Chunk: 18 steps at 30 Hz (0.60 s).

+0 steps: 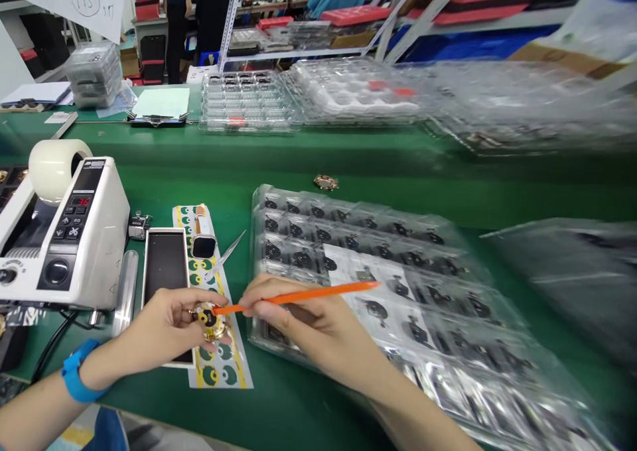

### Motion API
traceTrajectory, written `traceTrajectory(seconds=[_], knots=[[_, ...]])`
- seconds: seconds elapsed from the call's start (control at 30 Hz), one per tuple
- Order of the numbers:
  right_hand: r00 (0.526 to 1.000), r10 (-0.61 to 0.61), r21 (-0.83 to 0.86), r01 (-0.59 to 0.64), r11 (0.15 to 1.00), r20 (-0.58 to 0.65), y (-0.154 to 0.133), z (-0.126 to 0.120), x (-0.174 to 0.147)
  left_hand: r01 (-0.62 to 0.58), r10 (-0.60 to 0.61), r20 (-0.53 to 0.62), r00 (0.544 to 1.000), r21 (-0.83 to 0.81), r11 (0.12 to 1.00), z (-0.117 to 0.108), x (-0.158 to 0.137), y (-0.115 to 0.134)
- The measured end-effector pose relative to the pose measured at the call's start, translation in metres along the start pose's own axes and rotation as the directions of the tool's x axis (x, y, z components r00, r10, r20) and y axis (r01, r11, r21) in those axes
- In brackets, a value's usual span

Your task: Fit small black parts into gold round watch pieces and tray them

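Now the left hand point(164, 322) pinches a round brass part point(212, 322); the right hand point(298, 325) grips a slim orange stick point(298, 297).

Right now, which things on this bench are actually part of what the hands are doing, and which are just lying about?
In use:
- left hand holding the small gold part
- right hand pressing the orange stick onto it
- sticker sheet underneath
- tray of black parts beside it

Lying about:
- tape dispenser
- tweezers
- loose gold part
- clipboard
- stacked clear trays
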State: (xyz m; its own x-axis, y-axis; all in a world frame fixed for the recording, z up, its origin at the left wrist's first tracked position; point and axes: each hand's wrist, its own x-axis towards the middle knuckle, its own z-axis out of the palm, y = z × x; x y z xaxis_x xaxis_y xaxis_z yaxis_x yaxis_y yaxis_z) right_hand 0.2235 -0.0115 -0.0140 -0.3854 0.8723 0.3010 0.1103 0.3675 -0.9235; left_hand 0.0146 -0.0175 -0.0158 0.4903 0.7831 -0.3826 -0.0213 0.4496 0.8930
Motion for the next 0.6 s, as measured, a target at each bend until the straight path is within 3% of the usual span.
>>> traceTrajectory(seconds=[0.27, 0.4, 0.6], knots=[[0.973, 0.229, 0.332, -0.205, 0.921, -0.036, 0.012, 0.009, 0.004, 0.01, 0.0, 0.083, 0.997, -0.121, 0.993, -0.001, 0.002, 0.004], [0.937, 0.321, 0.381, -0.25, 0.89, -0.138, 0.017, 0.018, 0.001, 0.021, -0.014, 0.07, 0.997, -0.108, 0.994, -0.002, 0.004, 0.003], [0.901, 0.339, 0.37, -0.227, 0.901, -0.273, 0.017, 0.03, -0.002, 0.033, -0.03, 0.024, 0.999, -0.13, 0.991, 0.001, 0.007, -0.003]])
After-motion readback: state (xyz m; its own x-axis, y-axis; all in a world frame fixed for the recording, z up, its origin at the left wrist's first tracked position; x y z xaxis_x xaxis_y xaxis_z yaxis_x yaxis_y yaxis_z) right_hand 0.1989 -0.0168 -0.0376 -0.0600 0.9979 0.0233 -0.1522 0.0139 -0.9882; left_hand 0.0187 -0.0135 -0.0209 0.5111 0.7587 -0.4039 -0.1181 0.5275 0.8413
